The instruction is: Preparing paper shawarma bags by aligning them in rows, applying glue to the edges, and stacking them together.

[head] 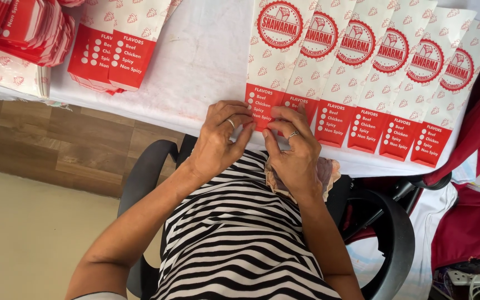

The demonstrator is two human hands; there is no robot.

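Observation:
Several flat white paper sleeves with red round emblems and red lower ends lie fanned in an overlapping row (373, 83) on a white-covered table (206, 61). My left hand (221, 135) and my right hand (293, 145) meet at the red bottom end of the leftmost sleeve (262, 105), at the table's near edge. The fingertips of both hands pinch and press that end. Each hand wears a ring.
Stacks of the same red and white sleeves (112, 50) lie at the table's far left, with more piled (29, 33) in the corner. I sit in a black armchair (387, 239). A crumpled cloth (329, 172) rests on my lap. Red fabric (479, 183) hangs at right.

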